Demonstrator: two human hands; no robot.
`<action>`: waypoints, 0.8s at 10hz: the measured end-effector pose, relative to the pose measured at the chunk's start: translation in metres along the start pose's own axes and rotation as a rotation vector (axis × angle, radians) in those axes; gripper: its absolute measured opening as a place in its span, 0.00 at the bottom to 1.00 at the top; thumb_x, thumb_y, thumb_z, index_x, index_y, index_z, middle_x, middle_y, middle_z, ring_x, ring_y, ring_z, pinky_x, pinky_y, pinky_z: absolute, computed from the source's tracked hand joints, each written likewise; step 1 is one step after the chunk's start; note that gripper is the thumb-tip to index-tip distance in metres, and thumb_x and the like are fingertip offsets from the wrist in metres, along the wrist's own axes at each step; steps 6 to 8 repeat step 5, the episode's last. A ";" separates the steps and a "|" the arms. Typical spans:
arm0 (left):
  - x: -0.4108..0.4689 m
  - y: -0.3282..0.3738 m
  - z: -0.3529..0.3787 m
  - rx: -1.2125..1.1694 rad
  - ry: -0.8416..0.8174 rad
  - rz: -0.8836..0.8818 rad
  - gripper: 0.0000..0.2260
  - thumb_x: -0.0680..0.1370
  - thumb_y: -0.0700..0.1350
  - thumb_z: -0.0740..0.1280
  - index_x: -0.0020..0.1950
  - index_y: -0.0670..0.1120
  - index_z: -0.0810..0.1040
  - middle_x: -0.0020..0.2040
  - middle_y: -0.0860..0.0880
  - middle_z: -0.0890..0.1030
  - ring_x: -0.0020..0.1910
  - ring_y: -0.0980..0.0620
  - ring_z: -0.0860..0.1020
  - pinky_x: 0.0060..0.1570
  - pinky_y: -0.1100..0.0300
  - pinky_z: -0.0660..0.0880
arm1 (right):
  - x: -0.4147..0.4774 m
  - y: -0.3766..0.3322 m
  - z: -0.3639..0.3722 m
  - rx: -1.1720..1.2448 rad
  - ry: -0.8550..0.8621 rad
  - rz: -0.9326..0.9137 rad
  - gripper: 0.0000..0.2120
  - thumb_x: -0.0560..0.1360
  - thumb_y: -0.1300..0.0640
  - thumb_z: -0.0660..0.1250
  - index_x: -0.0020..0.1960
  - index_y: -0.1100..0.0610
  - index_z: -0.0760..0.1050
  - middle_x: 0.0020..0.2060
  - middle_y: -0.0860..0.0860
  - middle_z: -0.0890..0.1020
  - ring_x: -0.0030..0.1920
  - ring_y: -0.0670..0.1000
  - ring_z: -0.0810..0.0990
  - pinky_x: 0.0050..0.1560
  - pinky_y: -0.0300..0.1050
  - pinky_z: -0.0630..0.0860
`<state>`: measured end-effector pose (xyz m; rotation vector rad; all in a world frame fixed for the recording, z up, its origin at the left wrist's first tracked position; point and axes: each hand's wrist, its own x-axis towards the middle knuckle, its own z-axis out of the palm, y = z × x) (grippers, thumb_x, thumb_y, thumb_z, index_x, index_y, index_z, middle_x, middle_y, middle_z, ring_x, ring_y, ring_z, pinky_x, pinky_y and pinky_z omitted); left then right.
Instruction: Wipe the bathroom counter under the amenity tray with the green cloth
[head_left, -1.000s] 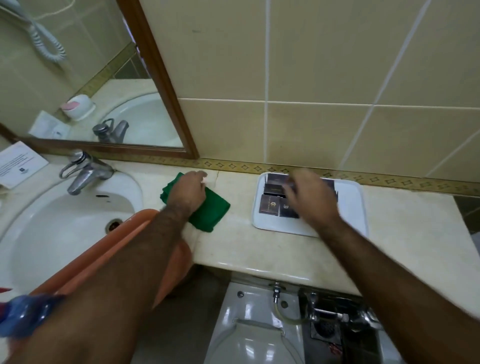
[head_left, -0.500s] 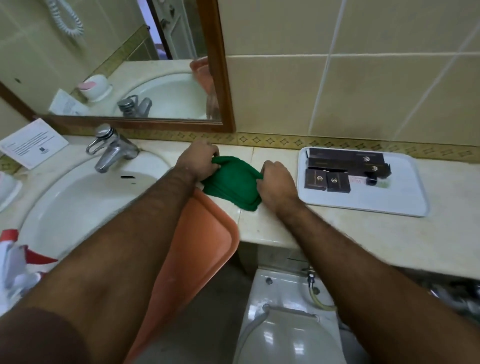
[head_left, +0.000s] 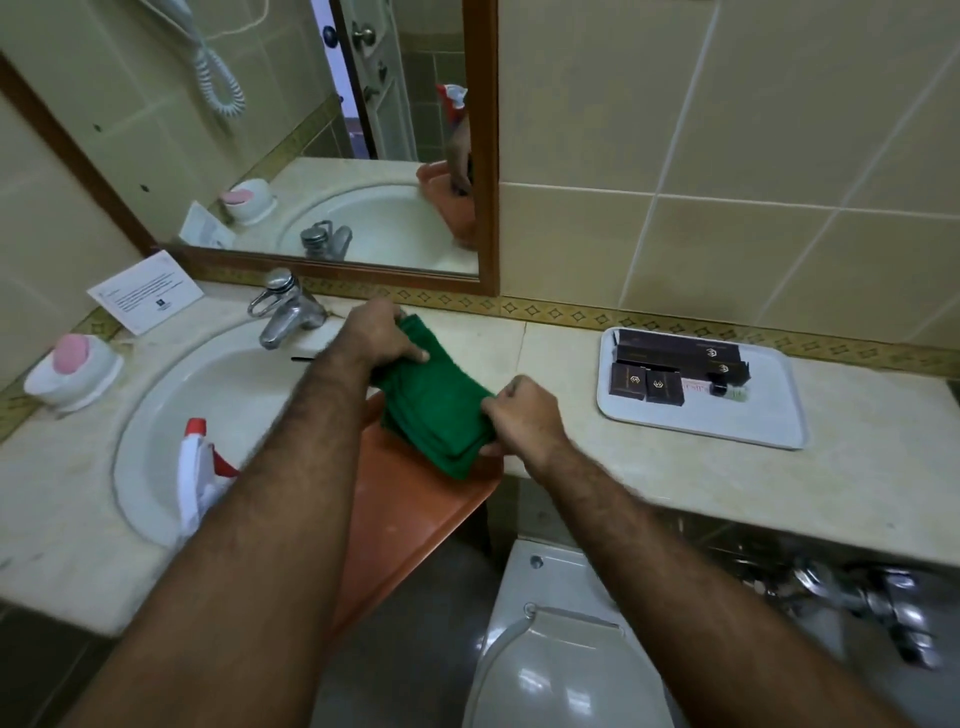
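The counter (head_left: 675, 483) runs across the view, its near left part hidden behind the person's forearms. An orange tray (head_left: 410, 514) juts over the counter's front edge, mostly covered by the left forearm and the green cloth (head_left: 436, 410). The sink (head_left: 234, 384) is partly blocked by a spray bottle (head_left: 195, 473), whose lower half is cut off by the arm. The white amenity tray (head_left: 779, 415) sits to the right, well apart from the cloth, carrying dark boxes (head_left: 675, 358); a small item at their right end is too blurred to identify. The left hand (head_left: 379, 332) grips the folded cloth's far end, the right hand (head_left: 519, 415) pinches its near right edge.
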<state>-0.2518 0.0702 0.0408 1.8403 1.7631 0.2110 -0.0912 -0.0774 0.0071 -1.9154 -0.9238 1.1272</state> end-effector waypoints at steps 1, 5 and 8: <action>-0.004 -0.017 0.021 0.157 -0.067 -0.089 0.31 0.66 0.47 0.84 0.65 0.41 0.80 0.61 0.41 0.83 0.59 0.41 0.81 0.58 0.52 0.78 | -0.004 0.016 0.021 -0.184 -0.025 0.033 0.09 0.75 0.62 0.66 0.52 0.65 0.78 0.46 0.60 0.84 0.22 0.46 0.83 0.22 0.39 0.80; -0.035 -0.009 0.065 0.638 0.125 0.099 0.30 0.73 0.60 0.74 0.70 0.47 0.75 0.67 0.44 0.76 0.68 0.42 0.73 0.66 0.45 0.74 | 0.007 0.044 -0.032 -0.941 0.122 -0.450 0.24 0.79 0.39 0.65 0.67 0.55 0.73 0.60 0.55 0.79 0.62 0.58 0.77 0.52 0.53 0.77; -0.035 -0.009 0.065 0.638 0.125 0.099 0.30 0.73 0.60 0.74 0.70 0.47 0.75 0.67 0.44 0.76 0.68 0.42 0.73 0.66 0.45 0.74 | 0.007 0.044 -0.032 -0.941 0.122 -0.450 0.24 0.79 0.39 0.65 0.67 0.55 0.73 0.60 0.55 0.79 0.62 0.58 0.77 0.52 0.53 0.77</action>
